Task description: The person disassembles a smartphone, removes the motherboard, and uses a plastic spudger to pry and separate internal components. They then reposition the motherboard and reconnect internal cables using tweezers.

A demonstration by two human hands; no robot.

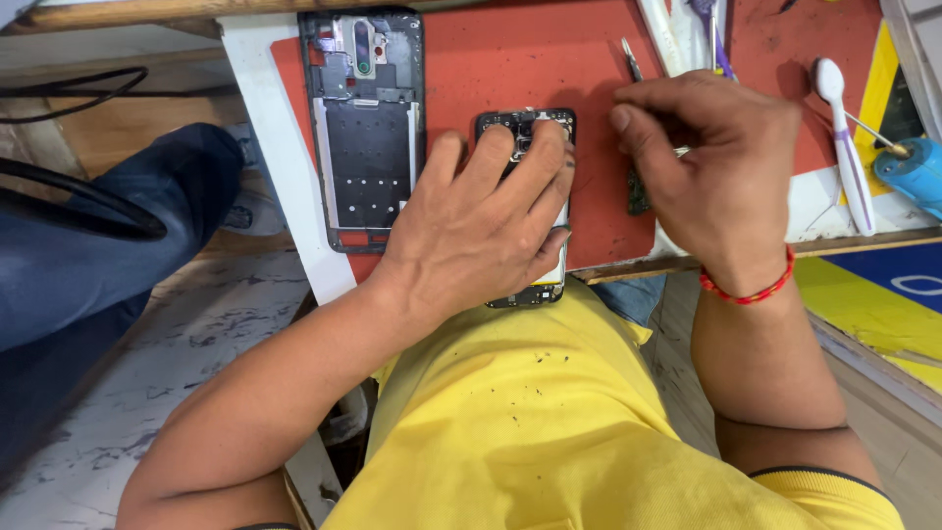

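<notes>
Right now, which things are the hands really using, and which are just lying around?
In use:
left hand pressing down the opened phone
right hand pinching a thin metal tool
red mat under them

Lying about:
separate phone frame
white toothbrush
blue tool

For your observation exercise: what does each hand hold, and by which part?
Left hand presses flat on the opened phone. Right hand pinches a thin tool, mostly hidden.
</notes>
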